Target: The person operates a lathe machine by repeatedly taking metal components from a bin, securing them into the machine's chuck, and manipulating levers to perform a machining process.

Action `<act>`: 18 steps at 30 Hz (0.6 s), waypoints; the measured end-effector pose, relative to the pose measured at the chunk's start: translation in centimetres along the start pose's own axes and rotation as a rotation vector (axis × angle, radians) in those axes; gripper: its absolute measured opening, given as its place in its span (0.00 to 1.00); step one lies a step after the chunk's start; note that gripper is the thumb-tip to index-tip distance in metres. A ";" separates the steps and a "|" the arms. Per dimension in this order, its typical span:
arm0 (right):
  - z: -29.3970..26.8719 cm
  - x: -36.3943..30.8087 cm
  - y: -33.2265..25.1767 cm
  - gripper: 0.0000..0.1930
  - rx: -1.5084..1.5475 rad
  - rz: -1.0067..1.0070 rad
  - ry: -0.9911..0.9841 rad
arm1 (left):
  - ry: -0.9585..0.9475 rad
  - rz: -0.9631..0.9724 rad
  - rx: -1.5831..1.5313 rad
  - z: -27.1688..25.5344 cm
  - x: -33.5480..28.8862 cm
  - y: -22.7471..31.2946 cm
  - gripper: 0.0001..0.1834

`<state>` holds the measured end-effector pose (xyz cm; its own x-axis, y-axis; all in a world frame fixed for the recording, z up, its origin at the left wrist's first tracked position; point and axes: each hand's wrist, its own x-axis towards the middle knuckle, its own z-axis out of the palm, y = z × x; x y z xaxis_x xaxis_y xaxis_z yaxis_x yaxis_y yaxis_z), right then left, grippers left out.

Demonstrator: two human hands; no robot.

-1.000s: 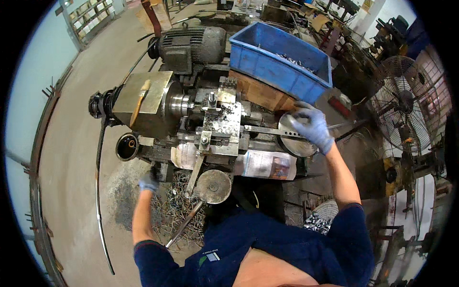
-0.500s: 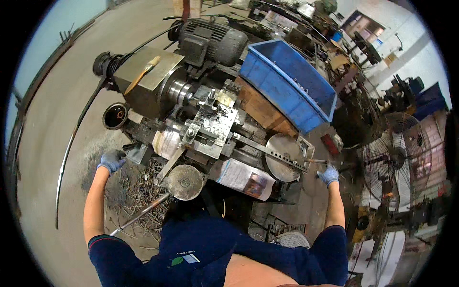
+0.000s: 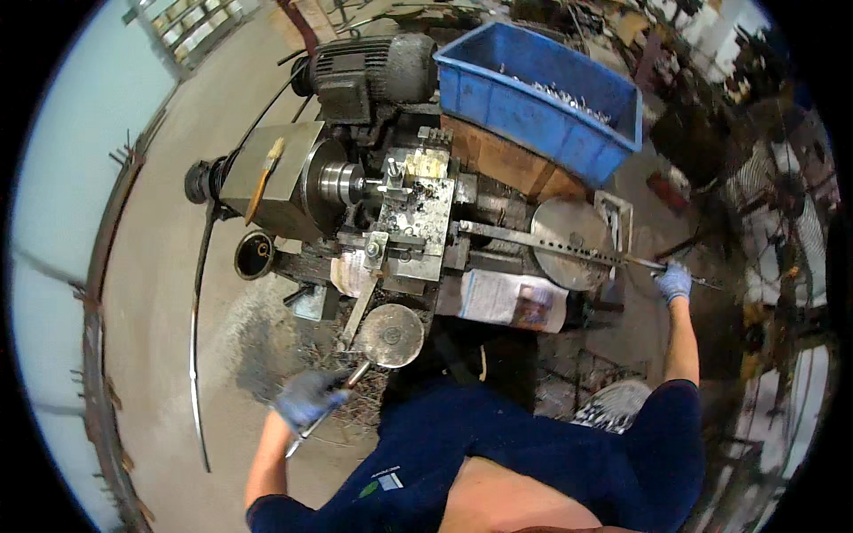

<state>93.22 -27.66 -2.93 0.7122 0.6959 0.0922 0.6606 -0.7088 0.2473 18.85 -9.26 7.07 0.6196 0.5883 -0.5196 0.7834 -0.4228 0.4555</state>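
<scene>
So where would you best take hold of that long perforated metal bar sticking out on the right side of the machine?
At its free outer end, probably, coming from the right. The perforated bar runs from the machine across the round disc and juts out clear there, where the gloved right hand wraps it. Nearer in, machine parts crowd it.

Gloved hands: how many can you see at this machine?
2. The left hand grips a metal lever at the machine's near side; the right hand holds a long bar at its right end. No other hands show.
</scene>
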 end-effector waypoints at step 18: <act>-2.1 -17.8 -6.5 0.24 0.191 0.426 -0.136 | 0.094 -0.102 -0.078 8.7 4.3 -6.1 0.19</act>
<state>75.77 -35.14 -4.19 0.9449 0.3271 0.0162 0.3264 -0.9447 0.0322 17.15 -10.16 -4.27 0.5269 0.6891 -0.4975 0.8336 -0.3045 0.4609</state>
